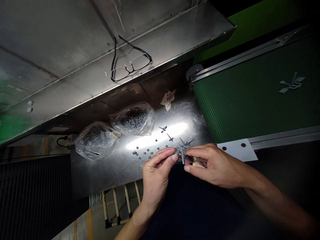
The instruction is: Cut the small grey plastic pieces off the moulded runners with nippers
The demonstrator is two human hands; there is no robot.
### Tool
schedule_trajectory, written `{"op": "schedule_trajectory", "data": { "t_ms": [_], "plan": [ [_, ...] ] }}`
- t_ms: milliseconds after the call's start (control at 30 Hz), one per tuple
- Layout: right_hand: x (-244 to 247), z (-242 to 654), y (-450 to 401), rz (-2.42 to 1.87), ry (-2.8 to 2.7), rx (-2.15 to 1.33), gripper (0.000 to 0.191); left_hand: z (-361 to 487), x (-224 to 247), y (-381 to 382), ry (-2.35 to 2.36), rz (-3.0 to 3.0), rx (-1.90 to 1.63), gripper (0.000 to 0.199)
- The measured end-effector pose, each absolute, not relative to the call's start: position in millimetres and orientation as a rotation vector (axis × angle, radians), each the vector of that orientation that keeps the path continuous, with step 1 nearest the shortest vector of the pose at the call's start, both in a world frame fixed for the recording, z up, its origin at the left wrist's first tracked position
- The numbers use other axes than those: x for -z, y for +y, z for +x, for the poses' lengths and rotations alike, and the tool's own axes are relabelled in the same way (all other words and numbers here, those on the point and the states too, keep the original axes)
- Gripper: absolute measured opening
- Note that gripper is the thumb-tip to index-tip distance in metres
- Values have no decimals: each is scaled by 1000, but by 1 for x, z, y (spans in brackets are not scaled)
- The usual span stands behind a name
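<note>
Between thumb and fingers, my left hand [160,170] pinches a grey branched plastic part [183,155], held up at the near edge of the metal table. My right hand [212,165] is closed around the pale handles of small pliers [197,161], whose jaws meet the part; exactly what they bite is too small to tell. Just beyond my hands, more dark sprue-like pieces lie on the metal, among them one spiky piece [170,137] and another [163,129]. Small dark square pieces [148,154] are scattered left of my left hand.
Two clear plastic bags, one full of small dark pieces [135,120], the other [95,140] to its left, stand on the metal table [110,176]. Eyeglasses [131,68] rest on the metal ledge above. A crumpled tissue [168,99] lies behind. At right, a green conveyor belt [250,100] carries a grey part [292,84].
</note>
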State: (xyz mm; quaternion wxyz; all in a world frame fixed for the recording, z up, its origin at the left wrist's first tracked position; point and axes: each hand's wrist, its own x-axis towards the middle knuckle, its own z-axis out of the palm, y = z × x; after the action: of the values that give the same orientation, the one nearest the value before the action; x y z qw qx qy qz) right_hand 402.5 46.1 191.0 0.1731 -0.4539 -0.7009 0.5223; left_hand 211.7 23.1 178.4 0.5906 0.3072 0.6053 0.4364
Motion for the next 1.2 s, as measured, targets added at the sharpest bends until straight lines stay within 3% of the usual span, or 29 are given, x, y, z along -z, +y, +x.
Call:
{"op": "schedule_trajectory", "data": {
  "t_ms": [400, 833, 967, 1200],
  "plan": [
    [-188, 399, 45, -1219, -1925, -1501, 18, 217, -174, 18, 1390, 550, -1075, 28],
    [-175, 403, 49, -1327, -1897, -1520, 18, 216, -173, 21, 1252, 355, -1122, 23],
    [-164, 408, 47, -1386, -1831, -1548, 21, 209, -140, 27, 1355, 465, -1029, 29],
    [-153, 426, 41, -1581, -1660, -1510, 24, 170, -27, 59, 1777, 687, -835, 26]
  ]
}}
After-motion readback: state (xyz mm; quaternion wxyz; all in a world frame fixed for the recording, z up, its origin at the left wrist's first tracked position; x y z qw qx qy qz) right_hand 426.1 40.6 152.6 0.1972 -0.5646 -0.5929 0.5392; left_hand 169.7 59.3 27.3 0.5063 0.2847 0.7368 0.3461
